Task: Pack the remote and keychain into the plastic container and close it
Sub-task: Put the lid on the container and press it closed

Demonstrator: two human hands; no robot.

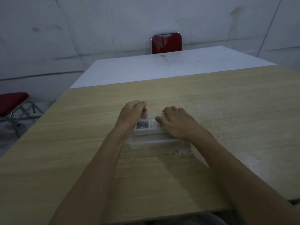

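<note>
A clear plastic container sits on the wooden table in front of me. Through its clear top I see a white remote with a small dark screen lying inside. My left hand curls over the container's left far corner, fingers bent down on the edge. My right hand lies across its right side, thumb on the top above the remote. Whether the top surface is a lid pressed on, I cannot tell for sure. The keychain is not visible.
A white table butts against the far edge of the wooden one. A red chair stands behind it by the wall. Another red chair is on the floor to the left. A scuffed pale patch marks the wood by the container.
</note>
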